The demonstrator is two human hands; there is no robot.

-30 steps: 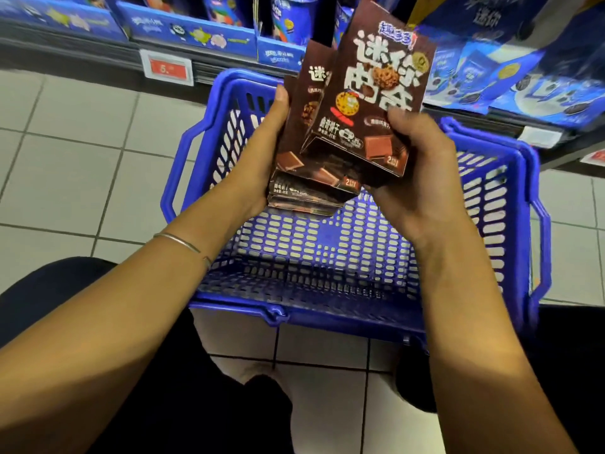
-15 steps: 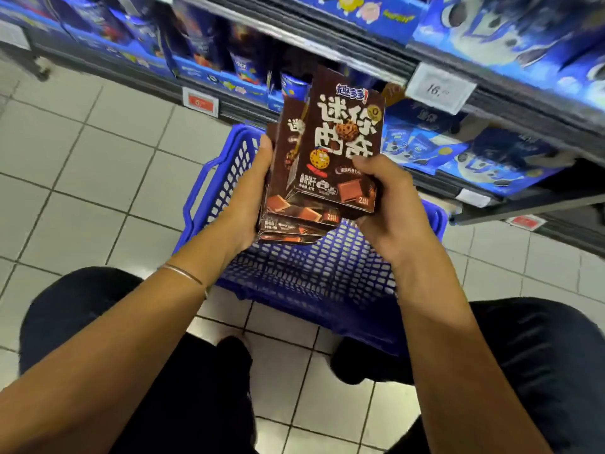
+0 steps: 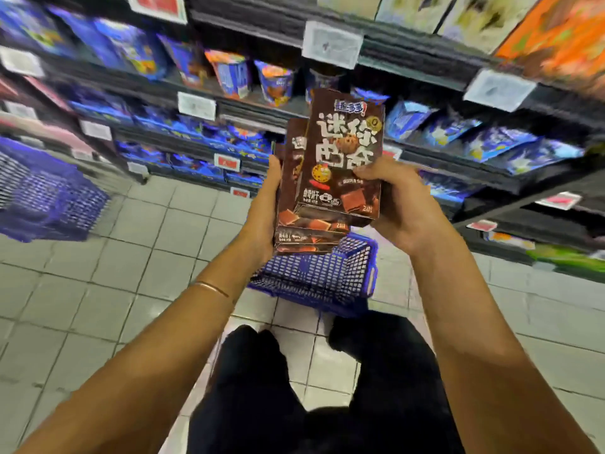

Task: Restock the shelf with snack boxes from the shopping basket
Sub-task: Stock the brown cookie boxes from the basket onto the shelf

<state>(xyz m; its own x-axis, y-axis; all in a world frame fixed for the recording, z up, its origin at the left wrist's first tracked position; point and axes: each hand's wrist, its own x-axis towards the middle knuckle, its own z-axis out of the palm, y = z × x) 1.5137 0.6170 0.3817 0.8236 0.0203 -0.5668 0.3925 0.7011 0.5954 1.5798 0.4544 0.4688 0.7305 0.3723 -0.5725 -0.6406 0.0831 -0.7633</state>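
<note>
I hold a stack of several brown snack boxes [image 3: 343, 158] upright between both hands, in front of the shelf [image 3: 425, 70]. My left hand [image 3: 266, 204] presses flat against the stack's left side with straight fingers. My right hand [image 3: 396, 198] grips the front box from the right, thumb curled over its face. Below the boxes, the blue shopping basket [image 3: 320, 276] sits on the tiled floor, its inside mostly hidden by the stack.
Shelves with blue snack packs [image 3: 484, 142], cups [image 3: 275, 80] and white price tags [image 3: 330, 44] fill the back. Orange packs [image 3: 556, 34] sit top right. A second blue basket [image 3: 45, 194] stands at the left. My dark-trousered legs [image 3: 327, 388] are below.
The view has risen and pulled back from the basket; more shelf levels show. Both hands have lifted the box stack higher, away from the basket.
</note>
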